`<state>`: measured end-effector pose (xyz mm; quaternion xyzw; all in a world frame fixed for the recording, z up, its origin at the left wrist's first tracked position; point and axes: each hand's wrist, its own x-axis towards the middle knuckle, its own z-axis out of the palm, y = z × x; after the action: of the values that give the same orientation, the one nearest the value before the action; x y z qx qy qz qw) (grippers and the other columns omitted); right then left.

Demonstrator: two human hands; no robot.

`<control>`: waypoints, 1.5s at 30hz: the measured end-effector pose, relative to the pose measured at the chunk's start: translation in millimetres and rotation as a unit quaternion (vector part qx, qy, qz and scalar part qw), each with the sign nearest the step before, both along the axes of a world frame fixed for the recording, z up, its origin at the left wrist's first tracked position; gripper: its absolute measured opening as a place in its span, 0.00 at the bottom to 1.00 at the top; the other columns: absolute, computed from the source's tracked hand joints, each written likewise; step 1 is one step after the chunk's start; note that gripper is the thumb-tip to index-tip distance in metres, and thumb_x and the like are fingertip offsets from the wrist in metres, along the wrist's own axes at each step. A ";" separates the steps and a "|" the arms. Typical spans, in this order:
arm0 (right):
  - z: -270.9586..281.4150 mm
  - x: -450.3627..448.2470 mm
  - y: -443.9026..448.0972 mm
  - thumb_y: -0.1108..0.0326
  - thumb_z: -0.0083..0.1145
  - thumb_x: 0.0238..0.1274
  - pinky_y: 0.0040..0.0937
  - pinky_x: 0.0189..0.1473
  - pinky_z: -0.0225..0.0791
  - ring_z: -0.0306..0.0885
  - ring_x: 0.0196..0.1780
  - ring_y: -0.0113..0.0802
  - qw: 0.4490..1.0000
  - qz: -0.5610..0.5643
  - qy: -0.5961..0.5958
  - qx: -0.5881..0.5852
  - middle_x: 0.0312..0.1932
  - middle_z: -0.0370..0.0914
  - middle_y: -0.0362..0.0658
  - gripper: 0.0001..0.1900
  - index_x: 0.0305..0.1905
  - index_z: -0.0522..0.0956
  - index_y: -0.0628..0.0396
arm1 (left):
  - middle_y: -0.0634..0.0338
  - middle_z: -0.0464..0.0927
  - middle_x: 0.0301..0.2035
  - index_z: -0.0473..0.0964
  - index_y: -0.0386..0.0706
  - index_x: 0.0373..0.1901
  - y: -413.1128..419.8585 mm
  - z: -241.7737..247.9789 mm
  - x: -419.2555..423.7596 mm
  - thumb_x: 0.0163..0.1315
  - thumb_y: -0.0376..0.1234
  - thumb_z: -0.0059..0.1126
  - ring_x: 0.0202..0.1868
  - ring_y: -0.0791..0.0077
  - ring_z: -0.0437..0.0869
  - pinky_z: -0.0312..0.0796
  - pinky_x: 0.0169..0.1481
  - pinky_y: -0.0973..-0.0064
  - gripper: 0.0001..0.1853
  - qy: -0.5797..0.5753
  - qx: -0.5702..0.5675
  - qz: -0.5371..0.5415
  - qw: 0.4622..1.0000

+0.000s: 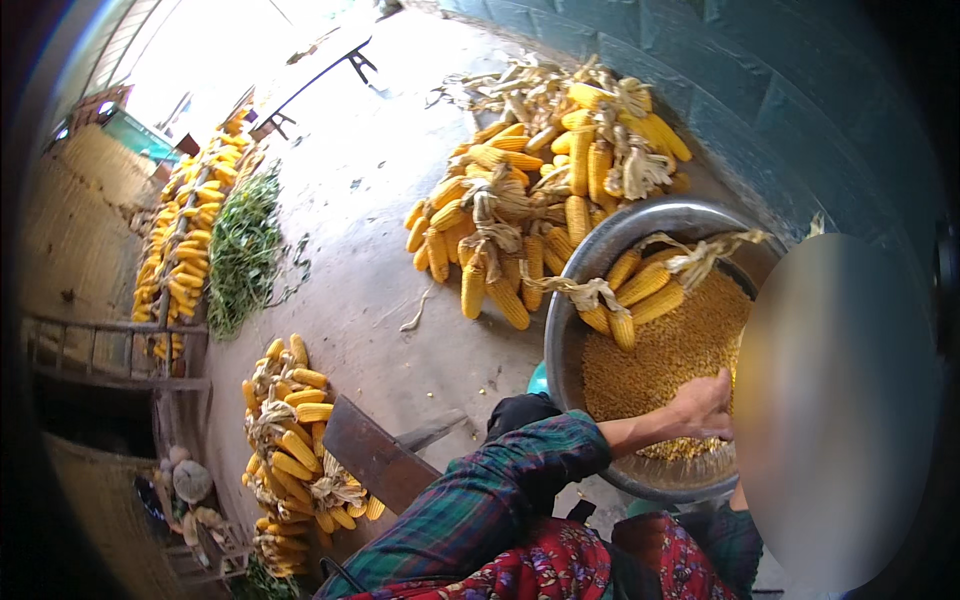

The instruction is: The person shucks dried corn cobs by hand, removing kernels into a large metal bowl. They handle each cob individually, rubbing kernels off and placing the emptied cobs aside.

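My left hand [703, 406], its fingers curled, is over a large metal basin [571, 375] of loose yellow corn kernels [660, 375]. A blurred patch covers what lies beyond its fingertips, so whether it grips anything cannot be told. My right hand is hidden behind that patch; only a bit of its wrist and plaid sleeve shows below. Several corn cobs [646, 285], tied by dry husks, rest on the kernels at the basin's far left side. A large heap of husk-tied corn cobs [517, 157] lies on the floor beyond the basin.
A wooden bench [375, 454] stands to the left, beside a bundle of corn cobs [296, 450]. Farther left are green leafy stalks [244, 247], cobs hung on a pole [184, 255] and a wooden railing [90, 352]. A blue-green wall [750, 97] rises on the right.
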<state>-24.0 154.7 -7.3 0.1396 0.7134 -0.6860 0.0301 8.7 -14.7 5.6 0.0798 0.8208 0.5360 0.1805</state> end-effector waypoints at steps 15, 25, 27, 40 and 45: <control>-10.9 12.8 -23.2 0.46 0.47 0.69 0.37 0.55 0.72 0.75 0.56 0.38 0.947 0.045 -0.054 -0.312 0.58 0.72 0.45 0.28 0.64 0.66 0.55 | 0.51 0.75 0.45 0.67 0.39 0.56 -28.4 14.4 -23.5 0.41 0.35 0.73 0.49 0.55 0.78 0.71 0.53 0.63 0.37 0.214 0.142 0.107 0.961; 30.2 3.0 11.3 0.64 0.63 0.55 0.31 0.34 0.75 0.78 0.37 0.32 0.993 -0.043 -0.056 -0.091 0.42 0.78 0.44 0.23 0.56 0.73 0.57 | 0.56 0.80 0.43 0.71 0.36 0.50 -14.0 2.4 -43.7 0.49 0.25 0.69 0.46 0.69 0.82 0.76 0.54 0.69 0.24 -0.039 0.382 0.172 0.907; 51.0 4.0 -2.1 0.66 0.68 0.49 0.31 0.37 0.74 0.76 0.35 0.32 0.996 -0.081 -0.013 -0.030 0.37 0.79 0.44 0.24 0.53 0.75 0.59 | 0.56 0.80 0.43 0.71 0.34 0.49 -20.4 1.3 -41.4 0.53 0.25 0.63 0.45 0.69 0.81 0.75 0.53 0.69 0.21 -0.047 0.323 0.107 0.939; 41.8 2.6 17.1 0.63 0.68 0.50 0.32 0.60 0.65 0.76 0.51 0.32 0.953 0.028 0.051 -0.297 0.44 0.79 0.43 0.23 0.51 0.76 0.59 | 0.61 0.76 0.35 0.69 0.35 0.54 13.1 25.4 -16.4 0.59 0.47 0.63 0.36 0.75 0.79 0.72 0.43 0.75 0.30 -0.216 0.271 -0.006 0.938; 41.3 2.7 -2.5 0.64 0.65 0.54 0.33 0.61 0.64 0.75 0.54 0.34 0.964 -0.066 0.048 -0.251 0.45 0.79 0.43 0.21 0.52 0.75 0.61 | 0.65 0.74 0.32 0.71 0.32 0.48 15.9 7.2 -22.6 0.64 0.49 0.59 0.33 0.83 0.73 0.67 0.36 0.83 0.27 -0.182 0.307 0.078 0.931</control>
<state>-21.4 152.2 34.0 0.1413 0.5078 -0.8497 -0.0152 -13.9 1.2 12.8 -0.0320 0.5727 0.7799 0.2506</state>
